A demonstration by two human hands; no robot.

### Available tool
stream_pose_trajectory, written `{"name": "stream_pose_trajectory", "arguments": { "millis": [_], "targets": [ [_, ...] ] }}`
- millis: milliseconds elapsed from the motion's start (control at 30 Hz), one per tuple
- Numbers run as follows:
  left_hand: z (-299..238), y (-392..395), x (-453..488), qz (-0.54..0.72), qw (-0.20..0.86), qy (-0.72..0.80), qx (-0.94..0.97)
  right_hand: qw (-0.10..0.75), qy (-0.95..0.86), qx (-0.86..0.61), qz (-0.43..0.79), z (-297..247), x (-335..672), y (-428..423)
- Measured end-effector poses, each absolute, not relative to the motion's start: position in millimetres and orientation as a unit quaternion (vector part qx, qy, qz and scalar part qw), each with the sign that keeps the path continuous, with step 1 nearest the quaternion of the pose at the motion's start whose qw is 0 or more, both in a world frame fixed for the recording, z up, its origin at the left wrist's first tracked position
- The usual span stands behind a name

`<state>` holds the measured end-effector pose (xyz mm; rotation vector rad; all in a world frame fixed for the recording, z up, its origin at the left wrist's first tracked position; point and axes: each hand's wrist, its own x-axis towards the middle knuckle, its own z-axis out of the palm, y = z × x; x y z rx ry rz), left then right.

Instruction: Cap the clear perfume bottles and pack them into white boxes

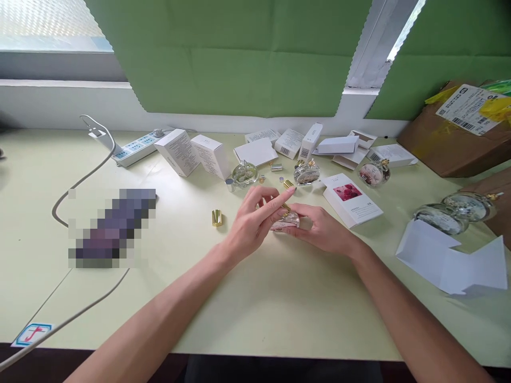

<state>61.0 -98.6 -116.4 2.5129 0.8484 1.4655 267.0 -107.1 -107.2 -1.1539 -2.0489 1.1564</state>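
Observation:
A clear glass perfume bottle [285, 223] stands on the table between my two hands. My right hand [319, 226] is closed around its right side, fingers on the glass. My left hand [253, 218] pinches at the bottle's gold neck, with the index finger stretched out above it. The fingers partly hide the neck. To the left of my left hand a gold cap [216, 217] lies apart. Just beyond my fingertips is another gold piece [288, 184]. Behind it are two more perfume bottles, one greenish [245, 174] and one clear [307, 173].
White cartons [211, 154] line the back, and a flat printed box [351, 199] lies to the right. More bottles [441, 218] and an unfolded carton [443, 260] are at far right, by a brown cardboard box [451, 133]. A power strip [138, 148] and cable [85, 173] occupy the left.

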Motion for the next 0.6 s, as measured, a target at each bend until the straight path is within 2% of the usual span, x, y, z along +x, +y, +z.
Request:
{"name": "stream_pose_trajectory", "arguments": {
  "millis": [300,600],
  "targets": [
    [-118.2,-98.8,62.8,0.562,0.102,0.308,0.761,0.269,-0.759,-0.406,0.433,-108.2,263.8,-108.6],
    [-121.0,-100.5,63.5,0.571,0.115,0.317,0.749,0.265,-0.766,-0.413,0.415,-110.0,262.8,-108.0]
  ]
}}
